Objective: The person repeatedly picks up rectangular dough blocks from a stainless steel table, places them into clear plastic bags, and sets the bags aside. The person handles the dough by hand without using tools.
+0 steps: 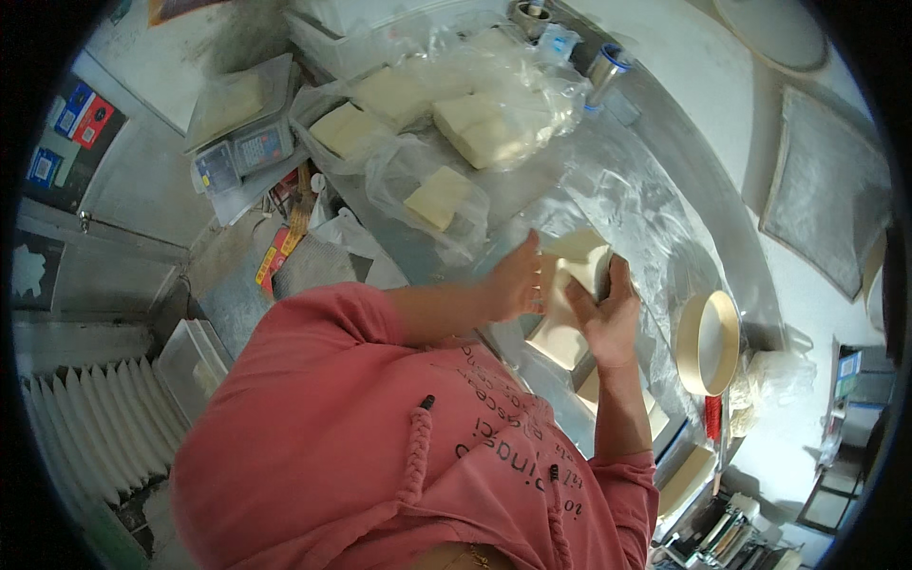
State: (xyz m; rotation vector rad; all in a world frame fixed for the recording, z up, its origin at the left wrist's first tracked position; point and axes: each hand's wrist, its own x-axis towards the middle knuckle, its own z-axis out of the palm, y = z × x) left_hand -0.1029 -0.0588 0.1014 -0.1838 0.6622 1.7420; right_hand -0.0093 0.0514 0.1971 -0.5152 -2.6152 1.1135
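Observation:
A pale, floppy stack of what look like dough sheets (pixel 581 267) is bent upward over the metal worktop. My right hand (pixel 609 310) grips its right side, thumb on the near face and fingers behind. At its left edge, my left hand (pixel 514 278) is raised with fingers extended and slightly apart, blurred; whether it touches the sheets is unclear. Below the hands lies another pale sheet or the stack's lower part (pixel 559 342). More pale sheets (pixel 652 410) lie near my right forearm, partly hidden by it.
Pale square stacks in clear plastic bags (pixel 477 128) cover the worktop's far side. A small bagged piece (pixel 438 198) lies closer. A digital scale (pixel 256 149) stands left, a pale ring (pixel 707 343) right beside a red-handled tool (pixel 712 417). A metal cylinder (pixel 605 71) stands far right.

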